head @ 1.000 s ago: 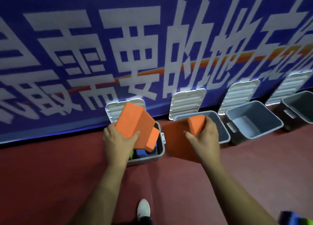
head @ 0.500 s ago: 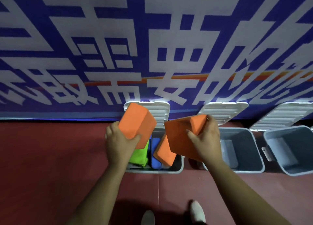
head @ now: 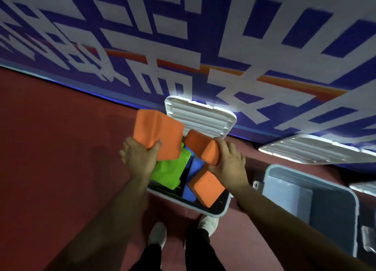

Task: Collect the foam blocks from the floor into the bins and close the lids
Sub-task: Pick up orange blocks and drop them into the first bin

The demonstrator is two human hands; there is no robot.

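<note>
Blue blocks (head: 196,164): mostly buried under green block (head: 171,169) and lower orange block (head: 207,187) (count unclear).
Left hand (head: 140,156): fingers hidden behind the large orange block (head: 158,134) it grips.
Small orange block (head: 203,148): right end covered by the gripping right hand (head: 227,164).
Second bin (head: 335,219): near corner behind right forearm (head: 295,226).
Banner (head: 203,36): lettering blurred, cropped by edges.

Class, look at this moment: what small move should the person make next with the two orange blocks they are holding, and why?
Probably lower the right hand and loosen its grip, so that the smaller orange foam block drops into the grey plastic bin. That block hangs directly over the bin, and the white ribbed lid stands open. The left hand could follow with its larger orange foam block.
</note>
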